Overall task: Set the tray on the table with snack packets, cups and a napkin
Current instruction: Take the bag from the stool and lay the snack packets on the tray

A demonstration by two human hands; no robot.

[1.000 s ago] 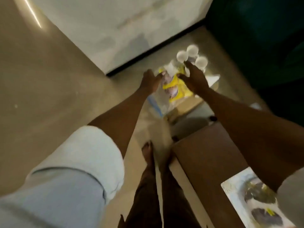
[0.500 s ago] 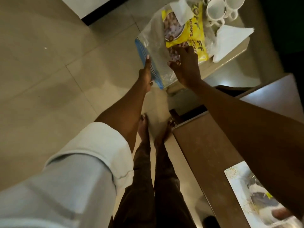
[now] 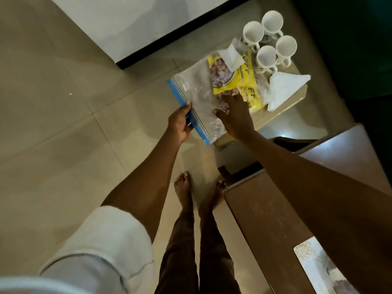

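A beige tray [image 3: 296, 101] carries several white cups [image 3: 266, 57], a folded white napkin [image 3: 284, 85], a yellow snack packet [image 3: 244, 81] and a clear zip bag [image 3: 197, 90] with a blue strip. The bag overhangs the tray's left side. My left hand [image 3: 180, 124] is closed on the blue strip at the bag's near edge. My right hand [image 3: 235, 117] lies palm down, fingers spread, on the clear bag and the yellow packet's near end. What supports the tray is hidden.
A brown wooden table [image 3: 275, 219] runs along the lower right, with a patterned mat [image 3: 311, 264] on it. My bare feet [image 3: 184, 187] stand on the tiled floor beside its corner. A white wall with a dark skirting [image 3: 161, 45] is beyond.
The tray with its load has come lower and nearer. My left hand has closed on the bag's blue strip. My right hand has slid from the cups to the yellow packet's near end.
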